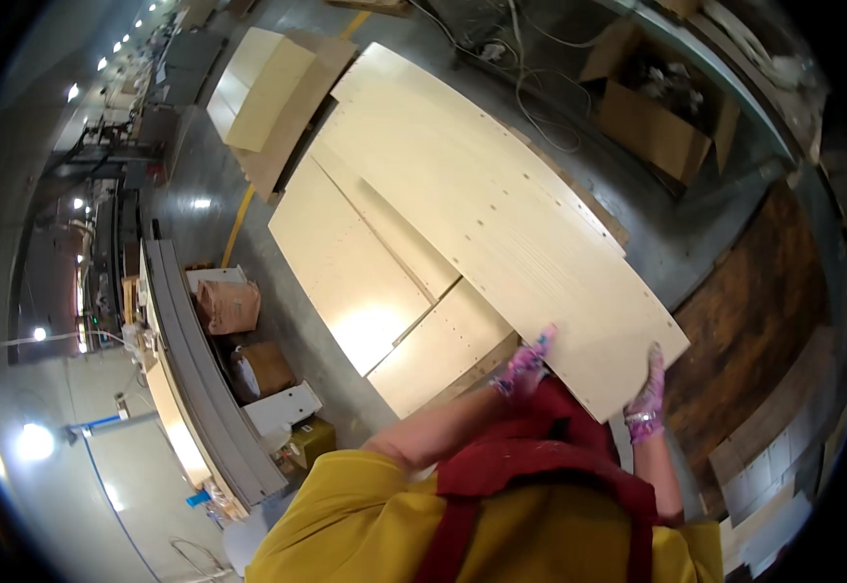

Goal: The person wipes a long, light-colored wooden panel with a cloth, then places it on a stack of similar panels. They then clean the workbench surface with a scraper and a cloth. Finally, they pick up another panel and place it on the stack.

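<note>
A long pale panel [501, 214] with rows of small drilled holes stretches from near my body toward the far left. My left hand [528, 367], in a pink and purple patterned glove, grips the left edge of its near end, thumb on top. On the right edge, by the near corner, my gloved right hand [647, 400] holds on, thumb also up; the fingers of both hands are partly hidden under the panel. Beneath and left of it lie more pale panels [350, 267], with a shorter drilled panel [448, 342] nearest to me.
Beyond stands another stack of pale boards [268, 92] on cardboard. An open cardboard box [652, 131] with scraps is at the far right, near loose cables [530, 87]. A grey bench [211, 374] runs along the left, beside a brown paper bag [229, 307]. Dark brown wooden sheeting [759, 311] lies right.
</note>
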